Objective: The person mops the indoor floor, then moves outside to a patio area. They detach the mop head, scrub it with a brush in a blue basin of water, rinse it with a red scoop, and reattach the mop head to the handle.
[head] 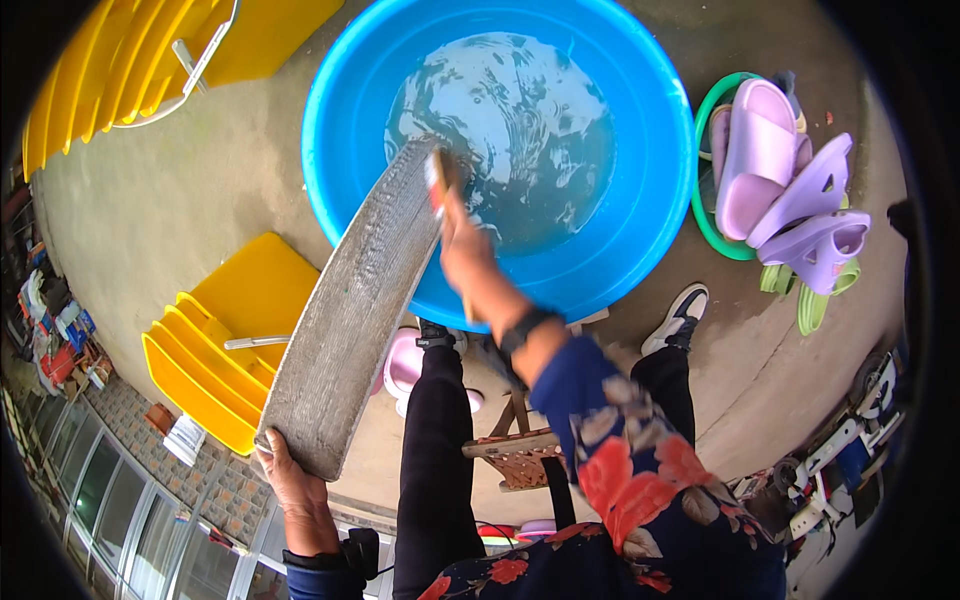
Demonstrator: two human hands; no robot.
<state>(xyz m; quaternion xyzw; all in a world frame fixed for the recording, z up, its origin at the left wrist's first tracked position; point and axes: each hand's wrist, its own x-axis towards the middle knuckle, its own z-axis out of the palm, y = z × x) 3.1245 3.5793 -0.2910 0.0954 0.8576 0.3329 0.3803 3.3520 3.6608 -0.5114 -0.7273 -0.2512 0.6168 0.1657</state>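
My left hand (294, 480) grips the near end of a long, grey, wet-looking board (349, 307) by its corner. The board slants up and away, and its far end reaches over the water (525, 150) in a large blue plastic basin (652, 142). My right hand (472, 259) is closed around a scrubbing brush (444, 176), blurred by motion. The brush's head is at the board's right edge near the far end; whether the bristles touch is unclear. Cloudy water with ripples covers the basin's bottom.
Right of the basin, a green basin (701, 202) holds lilac slippers (757, 150) and other footwear. Yellow plastic dustpan-like pieces (247, 292) lie left of the board, with more yellow pieces (135, 67) at upper left. Pink clogs (405, 364) and a wooden stool (517, 450) are near my legs.
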